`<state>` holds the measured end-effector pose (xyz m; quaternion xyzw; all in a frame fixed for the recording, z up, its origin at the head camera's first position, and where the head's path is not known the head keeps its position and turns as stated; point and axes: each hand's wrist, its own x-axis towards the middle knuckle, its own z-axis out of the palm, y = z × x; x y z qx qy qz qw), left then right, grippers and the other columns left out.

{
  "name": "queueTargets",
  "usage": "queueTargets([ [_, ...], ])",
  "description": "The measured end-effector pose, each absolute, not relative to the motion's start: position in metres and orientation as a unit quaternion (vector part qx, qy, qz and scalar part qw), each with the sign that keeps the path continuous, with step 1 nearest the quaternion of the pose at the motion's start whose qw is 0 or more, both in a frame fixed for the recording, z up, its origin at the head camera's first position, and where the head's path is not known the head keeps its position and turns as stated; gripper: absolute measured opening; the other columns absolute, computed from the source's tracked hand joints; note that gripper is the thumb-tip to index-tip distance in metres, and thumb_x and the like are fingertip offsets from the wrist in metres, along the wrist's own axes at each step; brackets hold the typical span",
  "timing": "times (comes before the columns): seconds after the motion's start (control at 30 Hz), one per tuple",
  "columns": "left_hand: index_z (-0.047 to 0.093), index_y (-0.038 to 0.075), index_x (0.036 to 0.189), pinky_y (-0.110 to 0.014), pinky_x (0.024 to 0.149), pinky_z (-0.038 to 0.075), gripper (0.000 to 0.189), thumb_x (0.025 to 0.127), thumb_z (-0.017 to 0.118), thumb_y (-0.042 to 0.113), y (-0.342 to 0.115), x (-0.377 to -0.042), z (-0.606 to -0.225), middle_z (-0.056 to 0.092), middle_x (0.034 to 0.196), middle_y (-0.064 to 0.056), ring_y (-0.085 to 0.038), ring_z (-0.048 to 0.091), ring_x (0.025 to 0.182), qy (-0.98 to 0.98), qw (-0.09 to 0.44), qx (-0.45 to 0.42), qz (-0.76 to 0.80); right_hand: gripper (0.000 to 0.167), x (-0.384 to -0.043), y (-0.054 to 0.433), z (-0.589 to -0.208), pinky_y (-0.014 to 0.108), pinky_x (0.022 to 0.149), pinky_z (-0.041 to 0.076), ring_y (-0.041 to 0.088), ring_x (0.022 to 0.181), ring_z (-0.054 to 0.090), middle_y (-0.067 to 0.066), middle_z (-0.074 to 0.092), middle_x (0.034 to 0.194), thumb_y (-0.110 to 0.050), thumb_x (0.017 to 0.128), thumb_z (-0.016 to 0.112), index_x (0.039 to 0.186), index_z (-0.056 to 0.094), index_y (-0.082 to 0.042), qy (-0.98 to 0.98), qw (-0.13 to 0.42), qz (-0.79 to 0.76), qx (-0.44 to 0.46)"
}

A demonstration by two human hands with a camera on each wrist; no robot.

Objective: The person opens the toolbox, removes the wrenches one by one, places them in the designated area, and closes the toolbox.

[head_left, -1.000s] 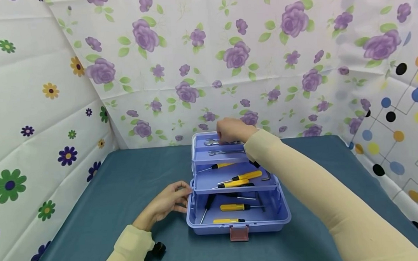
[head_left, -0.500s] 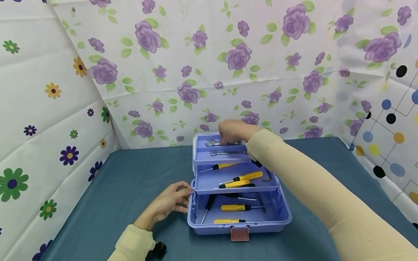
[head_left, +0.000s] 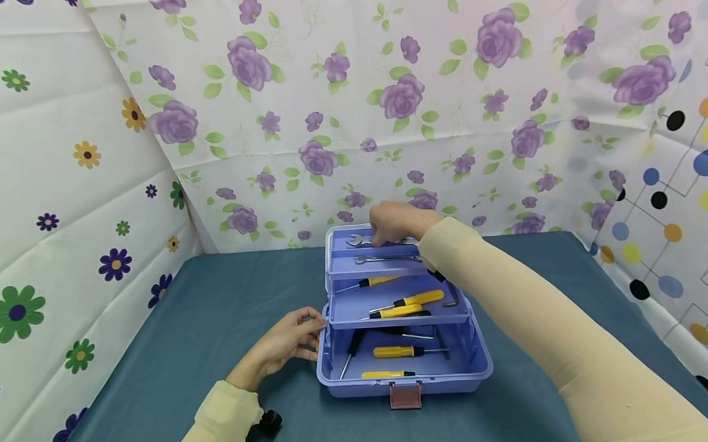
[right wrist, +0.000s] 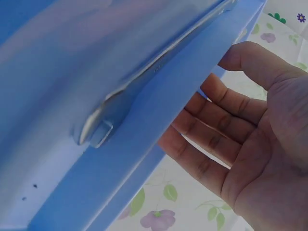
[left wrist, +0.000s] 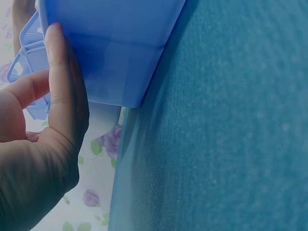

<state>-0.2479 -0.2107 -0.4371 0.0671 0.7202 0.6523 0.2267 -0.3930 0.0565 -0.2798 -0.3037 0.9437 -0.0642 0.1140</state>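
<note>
A lilac-blue toolbox (head_left: pixel 406 387) stands unfolded, with stepped trays of tools. My right hand (head_left: pixel 397 220) reaches into its top tray; fingers and thumb pinch a wrench (head_left: pixel 355 242) in the rear compartment. In the right wrist view those fingertips of my right hand (right wrist: pixel 245 139) are hidden behind the divider. On the near side of that divider lies a second wrench (right wrist: pixel 130 91). My left hand (head_left: pixel 289 337) is at the toolbox's left wall, its fingers touching the rim. In the left wrist view my left hand (left wrist: pixel 53 106) lies with one straight finger along the side wall.
The middle tray holds yellow-black screwdrivers (head_left: pixel 422 298) and a hex key (head_left: pixel 451 296). More drivers, including a yellow screwdriver (head_left: pixel 395 352), lie in the bottom. A pink latch (head_left: pixel 405 395) hangs at the front. Flowered sheets (head_left: pixel 324 84) enclose the blue-green table (head_left: pixel 244 285).
The right hand stays over the top tray; the visible end of the rear wrench now looks slightly tilted. The left hand keeps its place on the toolbox.
</note>
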Motion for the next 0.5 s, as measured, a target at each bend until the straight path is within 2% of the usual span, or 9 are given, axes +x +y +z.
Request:
queueTargets([
  [0.13,0.055,0.000,0.118,-0.034,0.069,0.064,0.026,0.109,0.059,0.025,-0.2099,-0.2477,-0.4375,0.065,0.092,-0.010,-0.017,0.068,0.077,0.722,0.228,0.069,0.650,0.011,-0.3957,0.0593,-0.2820,0.030,0.063,0.051,0.016,0.065,0.057,0.006,0.068,0.081,-0.015,0.097,0.071,0.091,0.073,-0.006,0.941,0.123,-0.075,-0.306],
  [0.33,0.056,0.001,0.117,-0.034,0.069,0.064,0.026,0.108,0.059,0.025,-0.2093,-0.2474,-0.4373,0.065,0.091,-0.010,-0.017,0.067,0.076,0.722,0.226,0.069,0.650,0.012,-0.3959,0.0581,-0.2836,0.034,0.072,0.057,0.020,0.079,0.064,0.007,0.072,0.097,-0.016,0.098,0.072,0.104,0.076,-0.006,0.940,0.122,-0.071,-0.311],
  [0.5,0.055,0.001,0.117,-0.034,0.068,0.064,0.026,0.108,0.059,0.025,-0.2108,-0.2473,-0.4359,0.065,0.091,-0.010,-0.017,0.067,0.076,0.724,0.222,0.067,0.650,0.012,-0.3956,0.0566,-0.2809,0.036,0.079,0.059,0.021,0.084,0.066,0.007,0.074,0.101,-0.014,0.098,0.073,0.105,0.078,-0.006,0.936,0.122,-0.070,-0.323],
])
